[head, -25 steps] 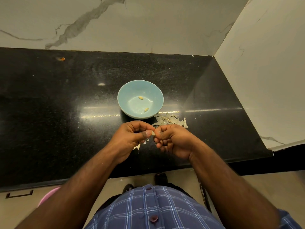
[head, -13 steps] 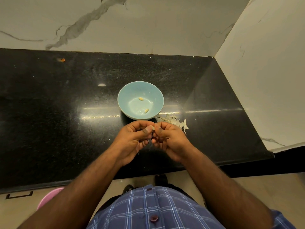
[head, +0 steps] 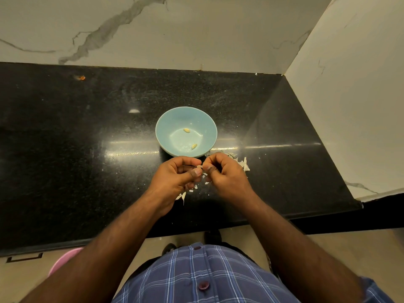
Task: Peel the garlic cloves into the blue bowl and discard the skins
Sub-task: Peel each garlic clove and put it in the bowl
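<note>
both hands have drawn slightly apart; left hand point(head: 178, 177) and right hand point(head: 225, 174) pinch a garlic clove point(head: 200, 166) above the counter point(head: 87, 149), near its front edge, just before the blue bowl point(head: 170, 125).

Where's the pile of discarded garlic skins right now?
In the head view the garlic skins lie on the black counter, just right of the blue bowl and partly behind the right hand; smaller flakes sit under both hands.
</note>
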Action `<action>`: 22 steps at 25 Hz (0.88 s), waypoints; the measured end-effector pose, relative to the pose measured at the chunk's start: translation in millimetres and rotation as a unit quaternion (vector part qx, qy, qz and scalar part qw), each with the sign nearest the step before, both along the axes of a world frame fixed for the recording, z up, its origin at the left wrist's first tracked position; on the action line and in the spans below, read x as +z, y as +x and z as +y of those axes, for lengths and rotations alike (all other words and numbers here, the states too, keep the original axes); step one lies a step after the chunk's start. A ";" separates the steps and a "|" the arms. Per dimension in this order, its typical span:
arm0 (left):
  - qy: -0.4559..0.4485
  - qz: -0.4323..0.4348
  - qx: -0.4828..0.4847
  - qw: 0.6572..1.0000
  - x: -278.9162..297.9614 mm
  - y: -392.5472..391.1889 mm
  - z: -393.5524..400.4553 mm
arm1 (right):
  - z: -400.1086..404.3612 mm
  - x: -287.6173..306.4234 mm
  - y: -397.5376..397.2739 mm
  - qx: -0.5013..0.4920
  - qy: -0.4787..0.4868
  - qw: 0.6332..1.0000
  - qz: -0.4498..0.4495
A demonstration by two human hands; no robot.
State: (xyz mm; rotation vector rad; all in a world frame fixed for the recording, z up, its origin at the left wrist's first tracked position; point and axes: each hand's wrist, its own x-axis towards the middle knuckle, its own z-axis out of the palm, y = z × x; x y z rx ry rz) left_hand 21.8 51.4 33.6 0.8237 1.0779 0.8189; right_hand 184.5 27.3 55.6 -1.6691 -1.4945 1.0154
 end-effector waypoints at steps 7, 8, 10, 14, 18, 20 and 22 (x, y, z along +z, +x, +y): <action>-0.052 -0.051 -0.004 0.997 -0.2 -4.0 -0.3 | 5.9 -1.1 18.2 -0.033 -0.044 0.998 -0.007; -0.055 -0.052 -0.001 0.997 -0.5 -4.2 -0.2 | 6.1 -1.0 21.2 -0.028 -0.051 0.998 -0.025; -0.054 -0.041 0.001 0.998 -0.6 -3.9 0.1 | 6.6 -2.2 27.0 -0.010 -0.068 0.994 -0.081; -0.046 -0.038 0.006 0.998 -1.2 -3.9 0.4 | 2.8 0.5 26.1 0.001 -0.026 0.998 -0.054; -0.030 -0.039 -0.002 0.999 1.5 -4.4 0.7 | 0.0 8.0 15.3 0.049 -0.013 0.997 0.054; -0.018 -0.027 -0.010 0.999 2.2 -5.4 -0.2 | 0.9 5.6 11.0 0.039 -0.024 0.996 0.079; 0.001 -0.003 -0.019 1.000 1.1 -7.8 -0.6 | 1.2 5.4 8.5 -0.001 -0.057 0.985 0.163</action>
